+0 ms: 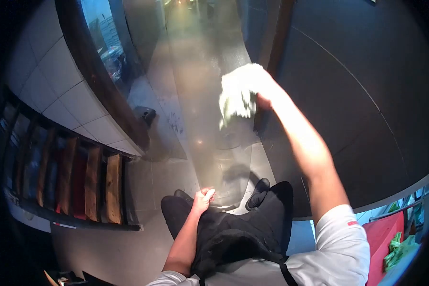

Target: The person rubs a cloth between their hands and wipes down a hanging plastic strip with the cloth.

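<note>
A white cloth (240,88) is bunched in my right hand (263,95), its loose end hanging down. My right arm is stretched forward, and the cloth lies over a hazy see-through panel, which looks like glass (195,90). Light glares off the panel, and whether the cloth presses on it I cannot tell. Low in front of my lap, my left hand (204,200) is closed at the panel's near end, apparently around its edge. Its fingertips are partly hidden.
Wooden stair-like slats (93,183) stand at the left beside a white tiled wall (57,81). A large dark panel (357,95) fills the right side. A red box (383,243) and a green leafy bundle (398,252) are at lower right. Grey tiles (105,248) cover the floor.
</note>
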The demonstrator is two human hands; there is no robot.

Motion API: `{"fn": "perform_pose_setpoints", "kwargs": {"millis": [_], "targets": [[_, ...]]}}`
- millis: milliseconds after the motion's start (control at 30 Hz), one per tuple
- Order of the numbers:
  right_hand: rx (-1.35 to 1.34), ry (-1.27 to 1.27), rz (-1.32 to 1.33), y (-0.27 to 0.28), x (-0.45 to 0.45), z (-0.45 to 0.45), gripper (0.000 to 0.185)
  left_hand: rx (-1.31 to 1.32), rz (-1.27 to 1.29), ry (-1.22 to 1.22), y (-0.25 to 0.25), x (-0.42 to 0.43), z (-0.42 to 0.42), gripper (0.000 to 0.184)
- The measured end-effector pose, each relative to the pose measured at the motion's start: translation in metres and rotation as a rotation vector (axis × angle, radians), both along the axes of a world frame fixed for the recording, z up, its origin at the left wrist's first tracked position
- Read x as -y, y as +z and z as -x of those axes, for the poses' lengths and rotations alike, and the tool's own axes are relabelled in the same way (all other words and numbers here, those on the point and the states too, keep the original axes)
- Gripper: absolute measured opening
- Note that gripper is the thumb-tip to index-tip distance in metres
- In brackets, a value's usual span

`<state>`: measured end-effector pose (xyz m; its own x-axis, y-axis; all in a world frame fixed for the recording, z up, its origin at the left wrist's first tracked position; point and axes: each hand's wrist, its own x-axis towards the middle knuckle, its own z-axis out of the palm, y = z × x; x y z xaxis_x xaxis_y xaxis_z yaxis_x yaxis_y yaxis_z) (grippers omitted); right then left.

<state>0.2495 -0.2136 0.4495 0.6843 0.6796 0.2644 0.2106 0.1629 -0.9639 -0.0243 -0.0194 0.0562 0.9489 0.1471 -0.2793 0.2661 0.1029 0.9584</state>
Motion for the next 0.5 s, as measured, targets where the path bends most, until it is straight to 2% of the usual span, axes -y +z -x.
{"fn": "perform_pose_setpoints", "kwargs": {"millis": [33,67,133,200,267,367,400,433,467,500], "targets": [[-0.050,0.097,-0.177,0.024,-0.003,-0.032,0.025,0.008,0.015,0.002,0.000,0.001,0.001,0.027],[0.028,0.041,-0.109,0.057,-0.006,-0.048,0.032,0.016,0.029,0.004,0.001,0.001,0.000,0.027],[-0.054,0.274,-0.378,0.058,-0.015,-0.128,0.024,-0.012,0.033,0.016,0.011,0.003,0.000,0.027],[0.144,0.152,-0.344,0.048,-0.012,-0.147,0.041,-0.019,0.027,0.031,0.004,0.003,0.000,0.026],[-0.171,-0.100,-0.241,0.046,-0.014,-0.048,0.028,-0.014,0.060,0.060,0.001,0.005,0.001,0.025],[-0.389,0.117,-0.275,-0.071,-0.007,-0.002,0.023,-0.004,0.080,0.088,-0.008,0.000,0.000,0.024],[-0.623,-0.085,-0.258,-0.092,-0.005,0.048,0.013,0.002,0.079,0.091,-0.012,-0.002,-0.003,0.023],[-0.136,0.108,-0.116,-0.159,0.005,0.048,0.013,0.013,0.097,0.109,-0.007,-0.003,-0.003,0.022],[-0.100,0.078,0.141,-0.186,0.019,0.080,0.015,0.031,0.067,0.104,-0.008,-0.006,-0.004,0.022],[-0.179,0.047,0.195,-0.225,0.030,0.097,0.016,0.049,0.035,0.101,-0.008,-0.010,-0.004,0.022]]}}
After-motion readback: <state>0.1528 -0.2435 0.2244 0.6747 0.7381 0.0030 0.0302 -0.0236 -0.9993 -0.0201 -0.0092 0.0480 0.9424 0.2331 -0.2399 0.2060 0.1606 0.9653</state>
